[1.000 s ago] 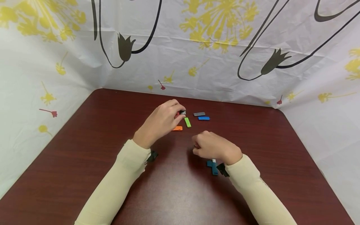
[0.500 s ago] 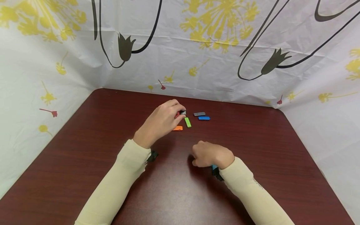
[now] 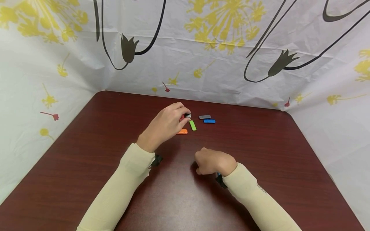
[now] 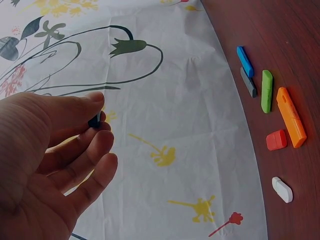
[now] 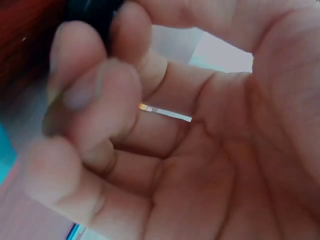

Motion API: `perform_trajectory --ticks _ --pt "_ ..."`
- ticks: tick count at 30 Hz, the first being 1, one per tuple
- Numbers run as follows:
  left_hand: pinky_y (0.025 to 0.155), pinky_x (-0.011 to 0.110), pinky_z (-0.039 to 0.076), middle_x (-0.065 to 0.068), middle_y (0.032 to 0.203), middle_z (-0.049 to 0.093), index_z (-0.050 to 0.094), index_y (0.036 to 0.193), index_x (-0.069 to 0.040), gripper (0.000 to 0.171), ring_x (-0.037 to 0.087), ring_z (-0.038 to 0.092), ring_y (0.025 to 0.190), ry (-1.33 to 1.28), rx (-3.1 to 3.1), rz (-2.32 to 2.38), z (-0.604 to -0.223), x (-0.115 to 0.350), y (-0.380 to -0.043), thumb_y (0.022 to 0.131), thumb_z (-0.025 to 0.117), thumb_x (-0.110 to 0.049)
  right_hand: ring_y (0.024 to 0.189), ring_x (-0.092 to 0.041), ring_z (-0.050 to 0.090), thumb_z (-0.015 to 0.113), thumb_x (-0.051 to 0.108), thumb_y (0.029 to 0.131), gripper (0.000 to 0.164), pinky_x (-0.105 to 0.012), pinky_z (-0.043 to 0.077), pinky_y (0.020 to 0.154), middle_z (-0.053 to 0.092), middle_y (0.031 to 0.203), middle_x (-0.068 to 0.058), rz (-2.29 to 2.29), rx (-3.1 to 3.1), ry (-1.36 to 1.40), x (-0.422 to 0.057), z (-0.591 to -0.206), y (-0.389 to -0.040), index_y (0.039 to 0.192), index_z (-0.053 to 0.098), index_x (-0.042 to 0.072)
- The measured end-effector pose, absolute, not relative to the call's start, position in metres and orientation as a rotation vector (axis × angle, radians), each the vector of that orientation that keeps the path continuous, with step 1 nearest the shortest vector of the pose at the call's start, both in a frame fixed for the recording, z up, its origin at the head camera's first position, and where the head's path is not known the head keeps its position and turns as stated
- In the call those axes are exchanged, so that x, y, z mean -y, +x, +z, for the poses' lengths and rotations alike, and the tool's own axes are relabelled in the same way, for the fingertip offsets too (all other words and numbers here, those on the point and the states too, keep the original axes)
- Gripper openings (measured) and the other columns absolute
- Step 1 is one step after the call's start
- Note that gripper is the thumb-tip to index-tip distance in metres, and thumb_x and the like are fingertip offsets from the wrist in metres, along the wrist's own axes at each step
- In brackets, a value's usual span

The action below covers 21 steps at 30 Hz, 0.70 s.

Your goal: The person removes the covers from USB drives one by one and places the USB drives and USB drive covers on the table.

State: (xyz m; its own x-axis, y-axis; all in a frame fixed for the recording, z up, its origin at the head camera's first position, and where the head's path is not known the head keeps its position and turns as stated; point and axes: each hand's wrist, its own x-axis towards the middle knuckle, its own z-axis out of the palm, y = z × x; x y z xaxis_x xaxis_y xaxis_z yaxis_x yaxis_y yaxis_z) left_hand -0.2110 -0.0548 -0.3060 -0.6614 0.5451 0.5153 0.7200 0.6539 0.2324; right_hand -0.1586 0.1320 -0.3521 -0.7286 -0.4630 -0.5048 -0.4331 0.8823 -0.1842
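In the head view my left hand (image 3: 169,120) is raised over the far middle of the table. Its thumb and index finger pinch a small dark piece (image 4: 94,121), mostly covered by the fingertips; the other fingers are loosely bent. My right hand (image 3: 215,161) is lower and nearer, over the table, with its fingers curled. In the right wrist view, a glossy black piece (image 5: 90,17) sits at the thumb and fingertips, blurred and cut off by the frame edge; its kind cannot be told. A teal USB stick (image 5: 5,155) lies under this hand, mostly hidden.
Beyond the hands lie an orange USB stick (image 3: 182,132), a green one (image 3: 192,125), a blue one (image 3: 209,121) and a grey one (image 3: 204,117). A small red piece (image 4: 276,140) and a white one (image 4: 282,190) lie nearby. A patterned white sheet (image 3: 185,73) surrounds the table.
My right hand has moved down and slightly left in the head view, now covering the teal USB stick and its cap-like piece that showed earlier. The left hand stays in place.
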Motion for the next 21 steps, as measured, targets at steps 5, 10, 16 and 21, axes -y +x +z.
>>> perform_trajectory --ticks 5,10,16,21 --pt "0.073 0.028 0.057 0.007 0.103 0.065 0.071 0.107 -0.004 0.022 0.012 0.054 0.082 -0.994 2.475 -0.599 -0.3059 0.0543 -0.2111 0.09 0.068 -0.019 0.037 -0.009 0.032 0.065 0.015 0.087 0.049 -0.024 0.032 0.042 0.032 0.041 0.005 -0.085 -2.477 -0.636 -0.1316 -0.3525 -0.1593 0.044 0.041 0.018" --pt "0.074 0.028 0.057 0.007 0.103 0.065 0.071 0.107 -0.005 0.023 0.012 0.054 0.082 -0.99 2.493 -0.593 -0.3055 0.054 -0.2105 0.09 0.068 -0.02 0.036 -0.009 0.031 0.065 0.016 0.088 0.051 -0.023 0.032 0.041 0.031 0.041 0.006 -0.105 -2.471 -0.639 -0.1318 -0.352 -0.1594 0.044 0.039 0.019" --pt "0.074 0.029 0.057 0.007 0.104 0.065 0.071 0.108 -0.005 0.024 0.013 0.055 0.082 -0.987 2.507 -0.589 -0.3053 0.0541 -0.2102 0.09 0.068 -0.02 0.036 -0.009 0.03 0.063 0.015 0.089 0.051 -0.024 0.031 0.041 0.031 0.04 0.006 -0.112 -2.46 -0.636 -0.1317 -0.351 -0.1595 0.044 0.039 0.019" --pt "0.074 0.029 0.057 0.008 0.104 0.066 0.071 0.108 -0.005 0.024 0.013 0.055 0.082 -0.988 2.504 -0.591 -0.306 0.0541 -0.2109 0.09 0.068 -0.02 0.036 -0.009 0.029 0.063 0.015 0.088 0.05 -0.024 0.031 0.041 0.031 0.041 0.006 -0.115 -2.446 -0.628 -0.1321 -0.3499 -0.1583 0.044 0.039 0.019"
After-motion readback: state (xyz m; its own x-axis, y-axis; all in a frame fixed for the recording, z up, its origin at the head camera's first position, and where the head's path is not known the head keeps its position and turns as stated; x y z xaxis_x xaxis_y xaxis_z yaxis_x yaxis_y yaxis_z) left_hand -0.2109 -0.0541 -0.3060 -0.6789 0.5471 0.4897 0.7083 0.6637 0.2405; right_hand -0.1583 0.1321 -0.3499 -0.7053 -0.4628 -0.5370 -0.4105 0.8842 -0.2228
